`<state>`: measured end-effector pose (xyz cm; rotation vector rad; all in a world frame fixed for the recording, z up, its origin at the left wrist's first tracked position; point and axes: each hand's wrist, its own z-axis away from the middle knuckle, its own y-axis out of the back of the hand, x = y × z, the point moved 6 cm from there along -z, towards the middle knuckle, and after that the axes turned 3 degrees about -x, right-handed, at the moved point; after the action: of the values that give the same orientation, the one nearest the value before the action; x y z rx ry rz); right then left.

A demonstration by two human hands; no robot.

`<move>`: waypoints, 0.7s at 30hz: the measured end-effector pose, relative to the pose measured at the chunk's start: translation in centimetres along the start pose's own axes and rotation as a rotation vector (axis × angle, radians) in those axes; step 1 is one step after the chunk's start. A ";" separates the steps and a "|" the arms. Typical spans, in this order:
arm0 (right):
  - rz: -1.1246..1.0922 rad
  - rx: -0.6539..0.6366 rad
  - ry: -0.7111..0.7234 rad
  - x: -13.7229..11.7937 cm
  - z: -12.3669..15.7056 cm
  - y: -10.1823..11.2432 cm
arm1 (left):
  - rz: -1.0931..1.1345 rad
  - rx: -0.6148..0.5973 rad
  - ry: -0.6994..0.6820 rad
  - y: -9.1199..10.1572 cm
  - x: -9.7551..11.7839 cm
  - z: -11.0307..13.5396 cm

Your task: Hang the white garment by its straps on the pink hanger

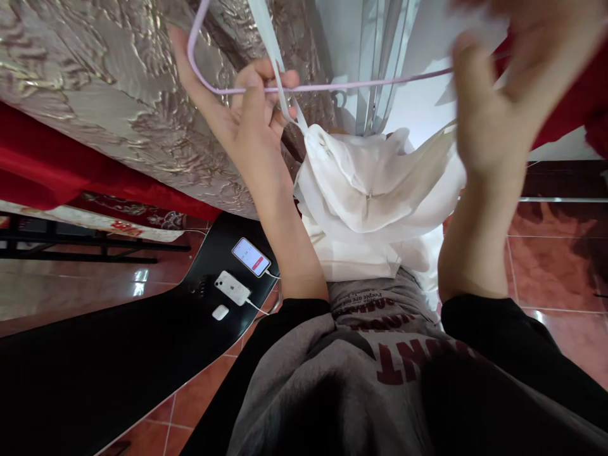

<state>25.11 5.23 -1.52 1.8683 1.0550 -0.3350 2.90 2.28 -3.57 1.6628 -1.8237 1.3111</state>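
A thin lilac clothes hanger (351, 84) stretches across the upper part of the head view. My left hand (259, 120) is closed on its bar near the left bend, thumb in front and fingers behind. Beside those fingers a narrow white strap (268, 41) loops over the bar. It runs down to a white sheer garment (380, 183), which hangs in folds in front of my body. At the upper right, my right hand (503, 95) is raised in front of the hanger's right part, thumb and fingers apart. Its fingertips are blurred and partly cut off by the frame.
Patterned shiny beige fabric (118, 107) hangs at the left, above red cloth (71, 168). A black table (118, 354) at the lower left carries a lit phone (251, 256), a white phone (232, 288) on a cable and a small white case (220, 312). The floor has red tiles (560, 272).
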 end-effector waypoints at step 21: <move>0.130 0.277 0.144 -0.6 3.2 -2.0 | -0.129 -0.225 0.265 -2.3 2.6 1.5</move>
<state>23.77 2.66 -4.02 2.2258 1.0155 -0.2850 4.82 -0.17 -1.46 1.3918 -1.6143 1.1611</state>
